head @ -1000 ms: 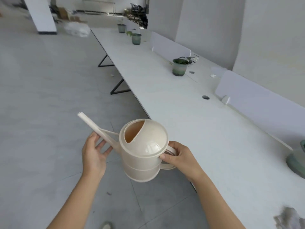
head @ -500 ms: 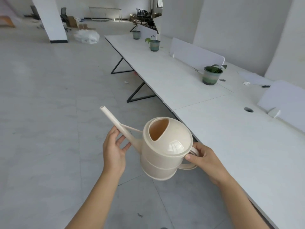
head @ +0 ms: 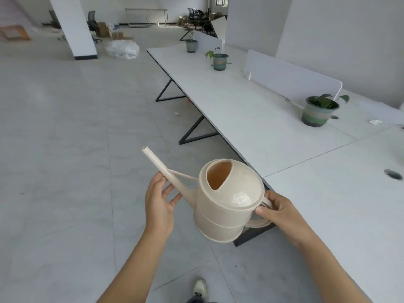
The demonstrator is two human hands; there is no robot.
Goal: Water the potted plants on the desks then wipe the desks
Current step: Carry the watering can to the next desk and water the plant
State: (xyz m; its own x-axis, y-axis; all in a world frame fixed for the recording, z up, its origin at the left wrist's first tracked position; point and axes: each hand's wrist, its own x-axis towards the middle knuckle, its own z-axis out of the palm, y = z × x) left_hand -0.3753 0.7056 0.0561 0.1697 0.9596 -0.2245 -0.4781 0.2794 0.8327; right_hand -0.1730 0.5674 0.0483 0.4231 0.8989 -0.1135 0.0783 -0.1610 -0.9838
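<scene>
I hold a cream plastic watering can (head: 227, 206) in front of me, over the floor beside the long white desks (head: 251, 119). My right hand (head: 277, 212) grips its handle. My left hand (head: 160, 202) supports the long spout from below, fingers spread against it. Three potted plants stand on the desks: a green-banded pot (head: 318, 111) at the right, a second pot (head: 219, 61) farther back, and a third pot (head: 191, 45) at the far end.
White divider panels (head: 290, 77) run along the desks' middle. A cable hole (head: 393, 174) sits in the near desk, and a scrap of paper (head: 375, 121) lies past the nearest pot. A white pillar (head: 73, 27), plastic bag (head: 122, 49) and boxes stand on the grey floor.
The view has swung left and back from the desks, so the pots sit farther right. The can stays in both hands, held the same way.
</scene>
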